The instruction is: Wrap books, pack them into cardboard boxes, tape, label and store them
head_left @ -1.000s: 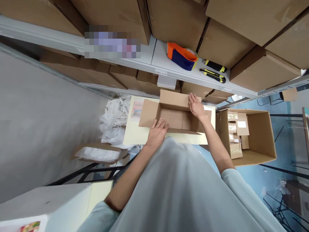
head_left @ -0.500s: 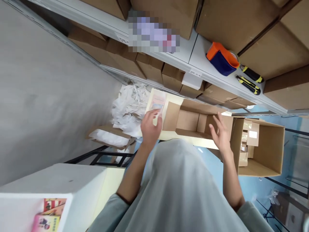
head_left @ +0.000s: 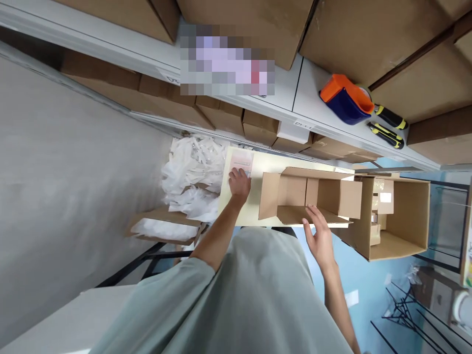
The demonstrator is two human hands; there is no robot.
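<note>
One cream tabletop point(head_left: 258, 164) bears an open carton point(head_left: 311, 191) beside stocked shelves point(head_left: 309, 93).

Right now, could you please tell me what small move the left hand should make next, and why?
Probably close the left hand on the pinkish printed item and lift it: the fingers overlap its near end, and the open carton stands to its right.

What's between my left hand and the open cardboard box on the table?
In the head view, a strip of the pale yellow tabletop shows between your left hand and the open cardboard box; I see nothing on it.
</note>
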